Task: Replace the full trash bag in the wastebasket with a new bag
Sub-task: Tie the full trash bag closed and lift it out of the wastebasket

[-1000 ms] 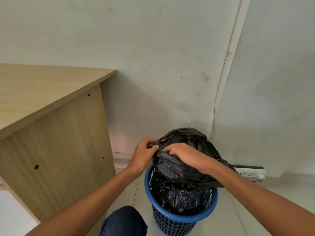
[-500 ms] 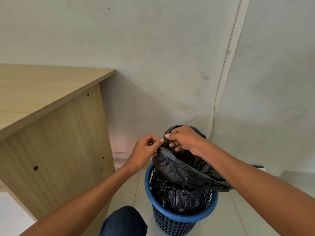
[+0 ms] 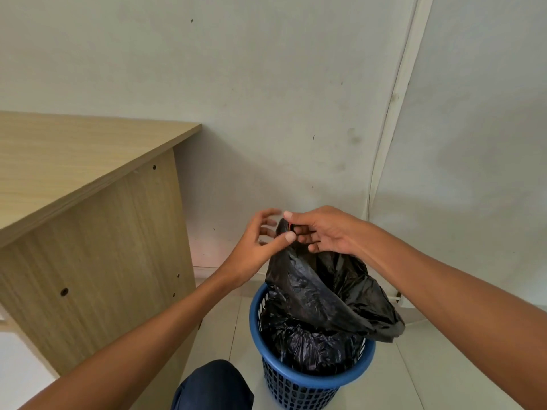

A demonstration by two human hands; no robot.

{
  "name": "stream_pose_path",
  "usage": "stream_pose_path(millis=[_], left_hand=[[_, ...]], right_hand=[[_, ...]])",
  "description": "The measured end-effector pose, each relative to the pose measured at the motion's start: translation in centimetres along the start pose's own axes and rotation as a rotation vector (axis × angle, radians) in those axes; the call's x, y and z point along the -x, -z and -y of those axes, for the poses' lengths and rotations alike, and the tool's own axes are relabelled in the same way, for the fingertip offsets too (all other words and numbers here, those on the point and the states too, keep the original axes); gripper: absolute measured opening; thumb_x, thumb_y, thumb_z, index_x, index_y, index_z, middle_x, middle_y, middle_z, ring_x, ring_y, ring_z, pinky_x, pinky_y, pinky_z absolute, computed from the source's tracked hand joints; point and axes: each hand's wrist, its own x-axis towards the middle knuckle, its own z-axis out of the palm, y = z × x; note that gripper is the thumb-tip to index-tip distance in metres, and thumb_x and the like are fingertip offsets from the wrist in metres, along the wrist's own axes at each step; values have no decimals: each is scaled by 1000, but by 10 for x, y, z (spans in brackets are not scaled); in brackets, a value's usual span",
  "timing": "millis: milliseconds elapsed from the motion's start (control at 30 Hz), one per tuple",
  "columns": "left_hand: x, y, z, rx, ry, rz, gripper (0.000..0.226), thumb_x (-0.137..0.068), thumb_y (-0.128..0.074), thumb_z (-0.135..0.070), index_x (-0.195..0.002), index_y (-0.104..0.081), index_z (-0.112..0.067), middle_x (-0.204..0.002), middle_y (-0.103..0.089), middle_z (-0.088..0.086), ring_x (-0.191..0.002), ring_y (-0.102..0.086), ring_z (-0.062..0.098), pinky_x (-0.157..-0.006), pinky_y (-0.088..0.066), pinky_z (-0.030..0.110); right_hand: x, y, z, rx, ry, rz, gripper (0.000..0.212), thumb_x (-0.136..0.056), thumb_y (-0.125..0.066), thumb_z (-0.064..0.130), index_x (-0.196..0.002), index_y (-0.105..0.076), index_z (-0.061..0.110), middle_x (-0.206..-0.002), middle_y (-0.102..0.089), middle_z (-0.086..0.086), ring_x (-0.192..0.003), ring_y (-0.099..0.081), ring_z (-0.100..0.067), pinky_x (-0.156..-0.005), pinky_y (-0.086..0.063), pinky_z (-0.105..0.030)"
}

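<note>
right hand (image 3: 322, 232) pinches trash bag (image 3: 325, 294) neck, left hand (image 3: 257, 244) fingers spread.
risk: pinch slips, bag drops in wastebasket (image 3: 310, 383).

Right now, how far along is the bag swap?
Done: the black trash bag is gathered into a neck above the blue wastebasket. In hand: the right hand pinches that neck; the left hand is beside it, fingers spread. Left: lifting the bag out, since its body sits inside the basket, and fitting a new bag; none is in view.
</note>
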Motion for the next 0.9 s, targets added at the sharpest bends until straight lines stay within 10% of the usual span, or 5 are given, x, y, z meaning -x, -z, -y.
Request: stream_pose_path(millis=[233, 567, 900], left_hand=[[-14, -5, -8, -149, -91, 47, 40, -86, -74, -44, -122, -59, -37, -106, -67, -7, -100, -63, 11, -89, -55, 41], [-18, -13, -13, -239, -84, 2, 56, -83, -61, -69, -130, -50, -40, -123, -54, -11, -116, -52, 8, -94, -45, 25], [-37, -44, -24, -165, -106, 33, 29, -101, -50, -46, -109, -64, -22, -105, -68, 0, -100, -63, 12, -94, -50, 38]], right_hand=[[9, 10, 28, 158, 11, 6, 9, -85, -68, 5, -94, -68, 4, -72, -59, -3, -62, -55, -12, -56, -44, -25], [22, 25, 58, 257, 170, -138, 14, -80, -57, 10, -84, -70, 7, -98, -74, -12, -81, -59, -19, -67, -51, -32], [54, 7, 131, 20, 400, -206, 15, -86, -51, 7, -74, -59, 9, -60, -49, -2, -51, -44, -13, -53, -40, -25]])
